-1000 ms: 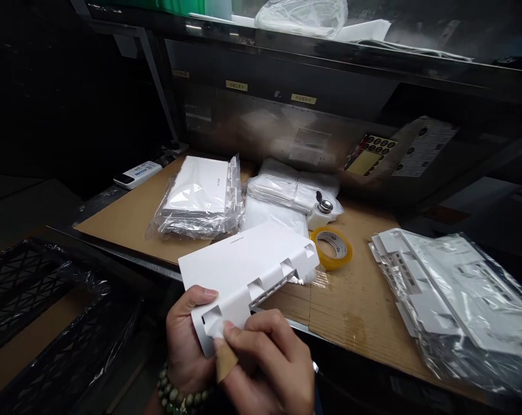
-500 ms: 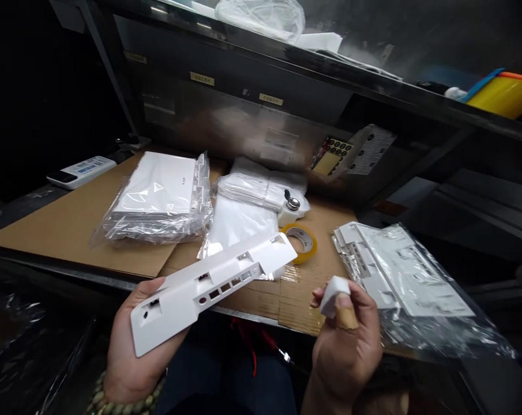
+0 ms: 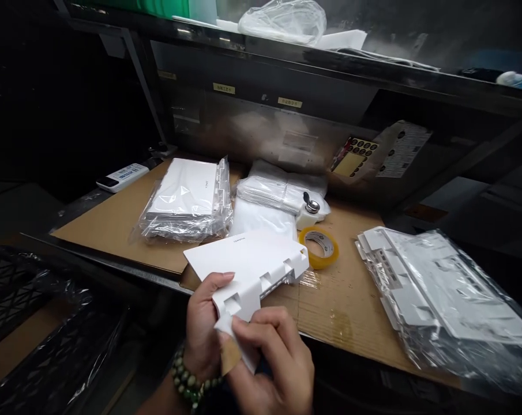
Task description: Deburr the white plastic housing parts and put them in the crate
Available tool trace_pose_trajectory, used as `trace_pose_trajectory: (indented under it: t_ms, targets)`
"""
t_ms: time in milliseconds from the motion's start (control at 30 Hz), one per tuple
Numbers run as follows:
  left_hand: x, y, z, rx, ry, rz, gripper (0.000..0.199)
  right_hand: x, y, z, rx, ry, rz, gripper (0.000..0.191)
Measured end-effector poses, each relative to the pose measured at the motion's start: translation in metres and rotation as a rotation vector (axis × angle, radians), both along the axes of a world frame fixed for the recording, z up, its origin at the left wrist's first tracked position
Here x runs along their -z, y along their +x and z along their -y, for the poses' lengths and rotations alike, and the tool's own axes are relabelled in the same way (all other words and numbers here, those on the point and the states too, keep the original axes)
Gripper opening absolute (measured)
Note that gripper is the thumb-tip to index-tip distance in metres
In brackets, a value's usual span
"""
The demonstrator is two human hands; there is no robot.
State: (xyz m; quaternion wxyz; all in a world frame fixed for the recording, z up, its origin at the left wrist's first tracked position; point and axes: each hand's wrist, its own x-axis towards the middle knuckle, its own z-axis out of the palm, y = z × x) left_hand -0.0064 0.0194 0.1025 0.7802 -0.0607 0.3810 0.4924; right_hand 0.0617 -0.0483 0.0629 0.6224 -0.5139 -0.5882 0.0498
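A white plastic panel (image 3: pixel 247 259) with square notches along its bent edge is gripped at its near end by my left hand (image 3: pixel 204 328), which has a beaded bracelet at the wrist. Pinched between the thumb and fingers of my right hand (image 3: pixel 273 357) is a small white wiping piece (image 3: pixel 225 324), pressed to the panel's near corner. Tan tape wraps my right thumb. Just past the panel's far end lies a yellow tape roll (image 3: pixel 319 246), with a white pump bottle (image 3: pixel 307 216) behind it.
Bagged white panels (image 3: pixel 183 193) lie at the back left, and more bagged panels (image 3: pixel 446 288) at the right. Clear plastic bags (image 3: pixel 282 187) are stacked in the middle back. A white device (image 3: pixel 122 176) sits at the left edge. A shelf (image 3: pixel 286 57) runs above the cardboard-covered table (image 3: pixel 351 311).
The panel has turned to show its broad flat face. My right hand has moved left with the white piece and now touches the panel. The view has shifted left.
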Motion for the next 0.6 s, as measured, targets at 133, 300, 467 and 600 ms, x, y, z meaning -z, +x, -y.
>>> trace_pose_trajectory:
  t_ms: [133, 300, 467, 600]
  targets:
    - [0.001, 0.0, 0.005, 0.008, 0.051, 0.018, 0.049, 0.007, -0.003, -0.003, 0.03, -0.023, 0.004, 0.012]
    - [0.012, -0.003, 0.006, -0.021, 0.126, 0.007, 0.044, 0.01, 0.003, 0.0, 0.002, -0.017, 0.004, 0.014]
    - [0.029, -0.029, -0.009, -0.104, 0.385, 0.017, 0.051, 0.013, 0.042, 0.002, 0.197, -0.01, -0.056, 0.014]
    - [0.035, -0.062, -0.014, 0.052, 0.282, 0.156, 0.072, 0.018, 0.09, -0.012, 0.442, -0.1, -0.457, 0.026]
